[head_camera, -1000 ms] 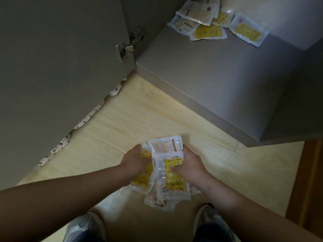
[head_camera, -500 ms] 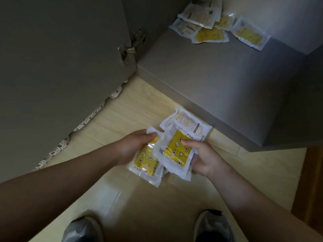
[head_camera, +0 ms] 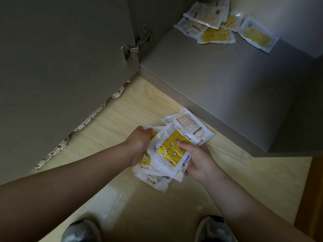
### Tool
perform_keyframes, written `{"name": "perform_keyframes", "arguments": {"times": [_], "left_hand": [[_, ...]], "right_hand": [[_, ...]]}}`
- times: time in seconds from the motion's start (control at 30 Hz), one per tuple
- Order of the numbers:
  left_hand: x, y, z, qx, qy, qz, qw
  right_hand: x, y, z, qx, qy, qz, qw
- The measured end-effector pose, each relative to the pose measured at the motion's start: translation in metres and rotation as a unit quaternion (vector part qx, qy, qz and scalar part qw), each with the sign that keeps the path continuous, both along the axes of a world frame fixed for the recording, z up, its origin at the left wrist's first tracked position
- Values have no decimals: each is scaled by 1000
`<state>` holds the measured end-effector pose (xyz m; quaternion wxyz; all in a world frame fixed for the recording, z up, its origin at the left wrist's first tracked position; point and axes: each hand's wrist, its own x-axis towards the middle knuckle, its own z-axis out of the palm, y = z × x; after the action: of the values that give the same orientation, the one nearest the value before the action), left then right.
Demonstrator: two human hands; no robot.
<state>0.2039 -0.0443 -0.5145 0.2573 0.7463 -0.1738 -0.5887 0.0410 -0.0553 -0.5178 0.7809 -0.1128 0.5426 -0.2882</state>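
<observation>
Dim, shadowed foreground, soft wide-angle blur

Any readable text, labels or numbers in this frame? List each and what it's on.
No text here can be read.
On the held packets, gripped by the left hand and the right hand: small print on the white edges, too blurred.
On the pale-backed packet in that bundle: printed panel and brown band, too blurred.
On the shelf packets: print too small.

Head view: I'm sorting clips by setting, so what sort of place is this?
Probably a home, at an open cupboard: a hinged door, a grey shelf holding packets, and a pale wood-look floor.
</observation>
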Motion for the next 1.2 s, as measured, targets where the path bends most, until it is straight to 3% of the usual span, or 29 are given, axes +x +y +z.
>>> {"name": "perform_keyframes", "arguments": {"times": [0.13, 0.2, 0.37, 0.5, 0.7, 0.9, 1.03, 1.2], "left_hand": [[5, -3, 14, 62, 183, 37, 980], [10, -4, 15, 48, 215, -1, 975], [14, -3, 13, -28, 69, -9, 997], [33, -6, 13, -42, 47, 19, 998], [42, -19, 40, -56, 66, 30, 996], [38, -17, 168, -28, 104, 58, 992], [39, -3, 283, -7, 148, 60, 987], [35, 21, 447, -32, 132, 78, 988]], "right_hand": [[6, 2, -4, 2, 47, 4, 999], [7, 3, -5, -4, 41, 5, 999], [19, 3, -7, 9, -13, 37, 999], [39, -5, -6, 15, -36, 79, 996], [56, -28, 27, -28, 28, 91, 995], [49, -29, 158, -5, 38, 72, 997], [45, -16, 272, 8, 43, 72, 996], [43, 2, 434, -10, 59, 85, 995]]}}
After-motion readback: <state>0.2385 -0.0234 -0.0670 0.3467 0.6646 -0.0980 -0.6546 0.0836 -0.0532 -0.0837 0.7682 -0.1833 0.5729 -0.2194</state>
